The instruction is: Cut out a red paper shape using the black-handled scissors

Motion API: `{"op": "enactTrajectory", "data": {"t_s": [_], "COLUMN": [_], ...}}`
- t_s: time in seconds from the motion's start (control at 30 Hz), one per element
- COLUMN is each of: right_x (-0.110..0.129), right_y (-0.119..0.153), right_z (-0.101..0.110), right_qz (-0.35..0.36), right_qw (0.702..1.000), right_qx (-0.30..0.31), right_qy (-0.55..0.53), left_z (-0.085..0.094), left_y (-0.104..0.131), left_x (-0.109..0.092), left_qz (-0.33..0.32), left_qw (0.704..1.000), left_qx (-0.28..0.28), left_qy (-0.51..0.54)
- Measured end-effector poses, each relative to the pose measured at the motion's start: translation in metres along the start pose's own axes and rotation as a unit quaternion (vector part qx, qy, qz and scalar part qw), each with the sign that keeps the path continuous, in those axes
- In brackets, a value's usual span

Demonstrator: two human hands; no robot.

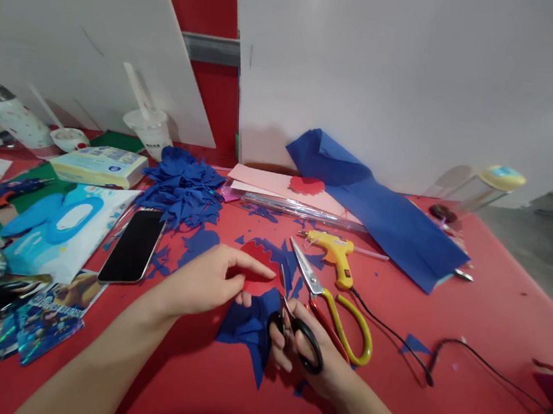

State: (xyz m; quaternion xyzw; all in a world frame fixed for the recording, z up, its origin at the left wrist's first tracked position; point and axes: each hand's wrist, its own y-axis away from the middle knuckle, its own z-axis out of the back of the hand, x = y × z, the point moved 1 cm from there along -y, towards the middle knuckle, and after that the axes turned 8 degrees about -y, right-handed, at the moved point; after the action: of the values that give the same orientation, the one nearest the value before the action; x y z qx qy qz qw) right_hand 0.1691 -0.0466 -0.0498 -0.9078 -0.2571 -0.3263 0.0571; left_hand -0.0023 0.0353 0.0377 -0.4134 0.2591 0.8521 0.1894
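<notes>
My right hand point(307, 345) grips small black-handled scissors point(308, 350), their blades pointing up and away between my hands. A piece of blue paper point(246, 323) hangs at the blades, with its corner pointing down. Over its upper left edge is my left hand point(220, 279), index finger stretched toward the scissor tips and the lower fingers curled at the blue piece. A red scalloped piece point(257, 262) shows just beyond my left hand. Large scissors with yellow and red handles point(331, 313) lie open on the table to the right.
A yellow glue gun point(338, 253) with a black cord lies at right. Behind are a long blue sheet point(381, 210) and pink card point(269, 182). Left stand a blue cut-paper pile point(180, 188), a phone point(133, 245), wipes pack point(70, 225) and cup point(149, 131).
</notes>
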Motion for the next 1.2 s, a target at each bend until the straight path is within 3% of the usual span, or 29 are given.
{"op": "enactTrajectory", "data": {"t_s": [0.47,0.87,1.2], "right_x": [-0.001,-0.001,-0.003], "right_y": [0.001,0.002,0.002], "right_z": [0.003,0.004,0.005], "right_qz": [0.031,0.051,0.077], "right_qw": [0.999,0.998,0.996], "right_qx": [-0.016,-0.028,-0.043], "right_qy": [0.015,0.026,0.025], "left_z": [-0.012,-0.015,-0.023], "left_y": [-0.003,-0.003,-0.004], "left_x": [-0.004,-0.017,-0.015], "left_qz": [0.041,0.050,0.049], "left_qw": [0.996,0.992,0.990], "left_qx": [-0.010,-0.020,-0.027], "left_qy": [0.081,0.115,0.127]}}
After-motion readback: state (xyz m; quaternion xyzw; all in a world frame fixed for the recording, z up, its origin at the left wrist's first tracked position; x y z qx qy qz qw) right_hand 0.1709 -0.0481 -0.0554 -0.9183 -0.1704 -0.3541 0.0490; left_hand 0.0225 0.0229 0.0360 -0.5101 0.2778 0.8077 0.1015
